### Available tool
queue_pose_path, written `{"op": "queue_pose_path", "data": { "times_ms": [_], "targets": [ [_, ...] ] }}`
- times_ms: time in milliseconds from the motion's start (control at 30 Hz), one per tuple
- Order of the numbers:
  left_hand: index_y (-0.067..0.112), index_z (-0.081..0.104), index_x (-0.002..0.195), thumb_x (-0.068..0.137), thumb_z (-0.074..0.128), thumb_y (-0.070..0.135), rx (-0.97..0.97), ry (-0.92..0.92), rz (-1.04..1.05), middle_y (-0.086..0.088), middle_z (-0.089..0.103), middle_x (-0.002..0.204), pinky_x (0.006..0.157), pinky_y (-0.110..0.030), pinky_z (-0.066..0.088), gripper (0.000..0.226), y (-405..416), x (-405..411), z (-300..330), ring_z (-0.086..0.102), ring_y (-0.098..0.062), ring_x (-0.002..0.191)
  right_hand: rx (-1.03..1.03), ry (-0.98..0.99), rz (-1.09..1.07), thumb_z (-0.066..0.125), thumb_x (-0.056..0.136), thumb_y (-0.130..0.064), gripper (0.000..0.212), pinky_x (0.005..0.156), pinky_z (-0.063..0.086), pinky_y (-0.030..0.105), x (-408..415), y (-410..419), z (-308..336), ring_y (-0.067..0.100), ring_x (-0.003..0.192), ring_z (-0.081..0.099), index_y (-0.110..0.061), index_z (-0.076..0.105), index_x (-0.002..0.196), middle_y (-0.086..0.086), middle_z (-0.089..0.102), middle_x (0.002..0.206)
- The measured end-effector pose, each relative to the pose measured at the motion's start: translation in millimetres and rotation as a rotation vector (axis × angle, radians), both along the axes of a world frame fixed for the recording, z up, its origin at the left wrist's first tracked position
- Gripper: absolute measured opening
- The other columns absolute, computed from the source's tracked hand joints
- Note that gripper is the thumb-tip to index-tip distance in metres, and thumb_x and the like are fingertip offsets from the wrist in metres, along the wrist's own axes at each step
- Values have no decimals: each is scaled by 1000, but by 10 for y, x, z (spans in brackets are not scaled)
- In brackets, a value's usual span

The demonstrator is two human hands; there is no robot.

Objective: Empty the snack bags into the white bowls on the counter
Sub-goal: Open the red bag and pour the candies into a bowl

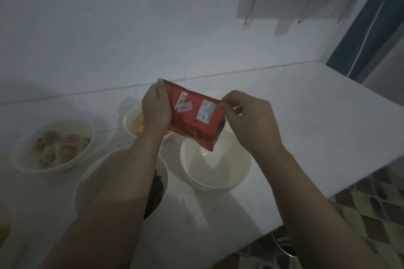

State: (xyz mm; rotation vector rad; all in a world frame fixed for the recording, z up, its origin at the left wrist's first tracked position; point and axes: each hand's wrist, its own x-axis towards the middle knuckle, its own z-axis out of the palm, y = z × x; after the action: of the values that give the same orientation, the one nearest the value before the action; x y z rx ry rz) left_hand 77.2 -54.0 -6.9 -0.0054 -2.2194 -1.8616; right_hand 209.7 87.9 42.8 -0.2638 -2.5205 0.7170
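A red snack bag (193, 120) with white labels hangs tilted in the air above an empty white bowl (215, 165). My left hand (155, 110) grips the bag's upper left end. My right hand (248, 117) pinches its right corner. The bag's lowest corner points down toward the empty bowl. Behind my left hand stands a white bowl with yellow snacks (136, 123). A white bowl with pale brown snacks (54, 146) sits at the left. My left forearm hides most of a near white bowl with dark snacks (158, 188).
All the bowls stand on a white counter (306, 129) against a pale wall. The counter's right edge drops to a patterned tiled floor (371, 214). A metal pot rim (282, 244) shows below that edge. The scene is dim.
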Motion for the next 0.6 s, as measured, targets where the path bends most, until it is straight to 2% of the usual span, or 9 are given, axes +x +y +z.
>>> {"op": "queue_pose_path", "data": {
  "times_ms": [67, 267, 433, 600],
  "targets": [
    [14, 52, 83, 104, 29, 40, -14, 25, -1, 6, 55, 75, 68, -19, 43, 40, 3, -9, -27, 54, -3, 71, 7, -4, -17, 55, 94, -25, 13, 67, 54, 33, 2, 3, -29, 13, 74, 61, -24, 65, 86, -10, 68, 82],
    [25, 48, 74, 103, 29, 47, -4, 50, -6, 3, 57, 76, 77, -29, 54, 41, -40, -43, -42, 62, -13, 78, -12, -43, 2, 58, 93, -25, 12, 65, 52, 25, 4, 0, -69, 9, 72, 62, -25, 67, 85, -11, 69, 82],
    [22, 51, 83, 103, 28, 47, -4, 60, -4, 6, 57, 77, 77, -26, 53, 39, -50, -41, 9, 60, -6, 76, -1, -69, 11, 56, 93, -24, 12, 63, 50, 25, 10, -33, -68, 9, 71, 61, -24, 65, 85, -11, 67, 80],
    [28, 46, 73, 103, 28, 48, -32, 91, -31, 4, 56, 75, 71, -22, 49, 40, -52, -38, 6, 59, -7, 74, -15, -111, 17, 57, 93, -25, 13, 59, 45, 18, 41, -15, -101, 2, 69, 59, -29, 64, 83, -20, 60, 75]
  ]
}}
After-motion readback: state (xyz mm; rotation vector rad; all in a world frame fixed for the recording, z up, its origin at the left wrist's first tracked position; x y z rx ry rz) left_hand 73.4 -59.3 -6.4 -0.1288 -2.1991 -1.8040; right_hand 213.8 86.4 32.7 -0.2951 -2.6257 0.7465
